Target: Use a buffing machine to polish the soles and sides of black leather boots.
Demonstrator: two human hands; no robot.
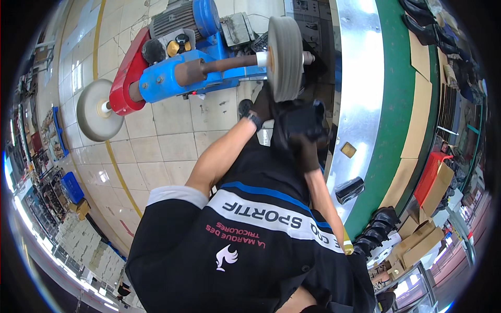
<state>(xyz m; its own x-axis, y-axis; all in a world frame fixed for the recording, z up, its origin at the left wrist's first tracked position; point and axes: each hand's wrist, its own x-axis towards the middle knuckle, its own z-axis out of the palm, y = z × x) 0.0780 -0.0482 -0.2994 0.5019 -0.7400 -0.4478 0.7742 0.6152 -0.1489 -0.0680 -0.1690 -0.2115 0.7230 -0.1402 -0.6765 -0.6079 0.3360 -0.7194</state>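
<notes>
A black, glossy piece that looks like a boot [301, 124] is held just under the grey buffing wheel [285, 60], its upper edge at the wheel's lower rim. Motion blurs it, so contact with the wheel is hard to make out. My left hand [264, 106], in a dark glove with a watch at the wrist, grips its left side; the fingers are partly hidden by the wheel and the boot. From below right, my right hand [307, 152], also dark-gloved, is closed on the boot's near part.
The blue machine [172, 78] carries a red belt guard [127, 78], a motor [180, 22] and a second pale wheel [99, 110]. At right, a metal ledge [360, 94] bears a tan block [348, 150] and a black cylindrical object [349, 191]. Beyond lie a green surface [395, 99], cardboard and black footwear [380, 229].
</notes>
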